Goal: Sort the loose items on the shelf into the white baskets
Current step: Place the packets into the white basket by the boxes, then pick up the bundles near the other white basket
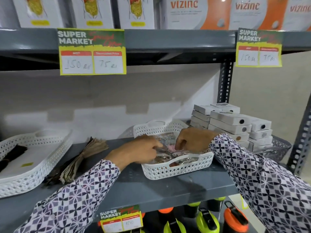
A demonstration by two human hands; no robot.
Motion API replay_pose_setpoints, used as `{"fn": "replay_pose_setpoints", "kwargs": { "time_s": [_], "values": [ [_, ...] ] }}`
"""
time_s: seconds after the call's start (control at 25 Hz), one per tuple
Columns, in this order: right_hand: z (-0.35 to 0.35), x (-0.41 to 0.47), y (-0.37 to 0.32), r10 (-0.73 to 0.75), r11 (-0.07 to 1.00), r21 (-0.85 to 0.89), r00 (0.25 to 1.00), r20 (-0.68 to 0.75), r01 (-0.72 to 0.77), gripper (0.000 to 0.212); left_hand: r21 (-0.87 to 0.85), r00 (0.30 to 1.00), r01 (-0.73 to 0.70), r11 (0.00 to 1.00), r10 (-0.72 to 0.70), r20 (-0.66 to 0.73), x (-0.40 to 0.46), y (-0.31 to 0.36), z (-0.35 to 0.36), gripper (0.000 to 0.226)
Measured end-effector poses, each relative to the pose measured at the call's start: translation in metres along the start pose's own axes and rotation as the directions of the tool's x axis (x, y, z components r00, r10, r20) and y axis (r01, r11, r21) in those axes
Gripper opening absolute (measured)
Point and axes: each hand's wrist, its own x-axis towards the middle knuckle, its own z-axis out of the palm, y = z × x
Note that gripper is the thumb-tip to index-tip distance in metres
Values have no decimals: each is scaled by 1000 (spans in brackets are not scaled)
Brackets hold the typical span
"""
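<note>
A white perforated basket (176, 169) sits mid-shelf, filled with several small clear-wrapped packets (178, 159). Both my hands are inside it. My left hand (143, 150) reaches in from the left, fingers curled over the packets. My right hand (191, 139) comes in from the right, fingertips pinching down on a pink-tinted packet (171, 148). A second white basket (33, 165) stands at the left with a dark bundle (11, 156) in it. A loose brown fan-shaped bundle (80, 158) lies on the shelf between the baskets.
Stacked grey-white boxes (235, 125) fill a grey basket (276, 148) at the right. The upper shelf holds product boxes with price tags (92, 51) hanging from its edge. Bottles (207, 221) stand on the shelf below. A steel upright (301, 145) rises at right.
</note>
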Motion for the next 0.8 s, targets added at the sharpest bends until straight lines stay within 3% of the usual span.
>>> {"fn": "replay_pose_setpoints", "kwargs": {
  "time_s": [0.12, 0.2, 0.32, 0.44, 0.48, 0.6, 0.68, 0.8],
  "values": [
    [-11, 14, -26, -18, 1000, 23, 991, -133, 21, 43, -74, 932, 7, 997, -33, -361, -31, -44, -24, 64],
    [-18, 31, -61, -67, 997, 30, 973, -222, 76, 39, 7, 866, 134, 991, -114, -486, -61, -89, -42, 65],
    [-18, 72, -127, -23, 994, 97, 962, -270, 51, 47, 128, 832, 372, 919, -269, -485, -108, -153, -60, 67],
    [-6, 124, -200, 12, 970, 241, 988, -155, 27, 28, 188, 823, 512, 838, -416, -388, -143, -194, -61, 65],
    [2, 142, -223, 27, 948, 319, 993, -118, 12, 23, 177, 815, 526, 832, -434, -383, -152, -204, -58, 64],
    [33, 184, -269, 110, 862, 503, 990, -83, -54, 34, 131, 804, 503, 854, -407, -433, -173, -223, -52, 62],
    [53, 205, -282, 163, 837, 538, 984, -72, -99, 41, 113, 798, 474, 873, -371, -475, -180, -226, -48, 60],
    [69, 223, -282, 230, 830, 538, 969, -91, -147, 36, 75, 759, 417, 906, -301, -577, -177, -229, -48, 55]
  ]
}}
